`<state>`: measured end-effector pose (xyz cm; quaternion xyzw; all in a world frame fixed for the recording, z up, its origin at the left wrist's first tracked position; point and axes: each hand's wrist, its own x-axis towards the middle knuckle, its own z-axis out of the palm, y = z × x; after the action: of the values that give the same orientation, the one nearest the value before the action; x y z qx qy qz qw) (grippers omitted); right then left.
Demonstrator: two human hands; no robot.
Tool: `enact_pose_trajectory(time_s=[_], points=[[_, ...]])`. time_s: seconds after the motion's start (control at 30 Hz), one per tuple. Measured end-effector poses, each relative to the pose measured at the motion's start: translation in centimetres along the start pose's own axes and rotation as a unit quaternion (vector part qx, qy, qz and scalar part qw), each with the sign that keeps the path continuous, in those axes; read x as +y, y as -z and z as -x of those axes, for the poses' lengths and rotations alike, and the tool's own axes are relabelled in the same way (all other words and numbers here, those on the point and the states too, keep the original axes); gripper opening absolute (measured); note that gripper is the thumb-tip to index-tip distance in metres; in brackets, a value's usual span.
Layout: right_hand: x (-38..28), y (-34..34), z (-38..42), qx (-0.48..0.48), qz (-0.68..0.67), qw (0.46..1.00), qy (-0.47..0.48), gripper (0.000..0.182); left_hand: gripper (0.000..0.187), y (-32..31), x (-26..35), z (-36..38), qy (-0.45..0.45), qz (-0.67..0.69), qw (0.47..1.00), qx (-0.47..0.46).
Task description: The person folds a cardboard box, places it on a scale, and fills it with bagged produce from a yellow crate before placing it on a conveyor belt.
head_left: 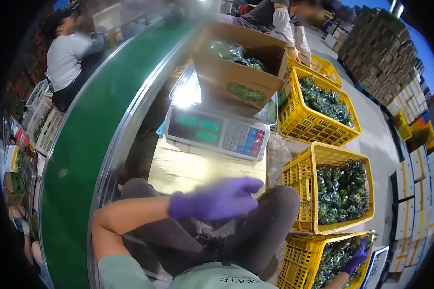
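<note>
My left hand [217,197], in a purple glove, is over my lap, blurred by motion, and its grip is unclear. My right hand [357,257], also purple-gloved, reaches into the lowest yellow crate [301,260] at the lower right, among leafy green bundles; its fingers are partly hidden. In front of me stands a digital scale [217,132] with lit green displays. An open cardboard box [241,89] on it holds plastic-wrapped greens [236,54]. A pale yellow surface [188,166] lies between the scale and my knees.
A green conveyor belt [96,125] runs along the left. Yellow crates of greens [318,108] [299,188] line the right. One person [67,58] sits beyond the belt; another [287,24] bends behind the box. Stacked cartons [410,207] stand far right.
</note>
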<state>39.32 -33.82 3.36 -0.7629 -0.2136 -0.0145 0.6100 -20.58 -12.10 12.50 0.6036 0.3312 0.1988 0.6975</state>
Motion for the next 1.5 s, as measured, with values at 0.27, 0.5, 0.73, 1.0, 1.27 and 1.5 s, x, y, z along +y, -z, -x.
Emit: enact_pose_trajectory(time_s=[0.27, 0.5, 0.73, 1.0, 1.27, 1.5], points=[[0.8, -3.2, -1.7, -0.068, 0.548, 0.802, 0.226, 0.085, 0.033, 18.4, 1.3, 0.4, -0.350, 0.038, 0.864, 0.360], [-31.3, -30.5, 17.9, -0.471, -0.015, 0.790, 0.393, 0.096, 0.022, 31.2, 1.2, -11.3, -0.289, -0.125, 0.873, 0.373], [-35.4, -45.2, 18.5, -0.497, -0.045, 0.748, 0.438, 0.054, 0.034, 25.0, 6.1, -11.7, -0.096, 0.242, 0.920, 0.293], [-36.4, -29.4, 22.5, -0.426, 0.007, 0.694, 0.581, 0.035, 0.035, 22.1, -1.7, -3.9, -0.181, 0.256, 0.917, 0.248], [-26.7, -24.5, 29.1, -0.674, 0.109, 0.527, 0.506, 0.028, 0.035, 13.0, -11.6, 11.5, 0.026, 0.336, 0.912, 0.234], [-28.9, -24.8, 29.4, -0.673, 0.135, 0.496, 0.532, 0.030, 0.041, 10.1, 4.4, 12.8, -0.269, -0.575, 0.732, 0.247]])
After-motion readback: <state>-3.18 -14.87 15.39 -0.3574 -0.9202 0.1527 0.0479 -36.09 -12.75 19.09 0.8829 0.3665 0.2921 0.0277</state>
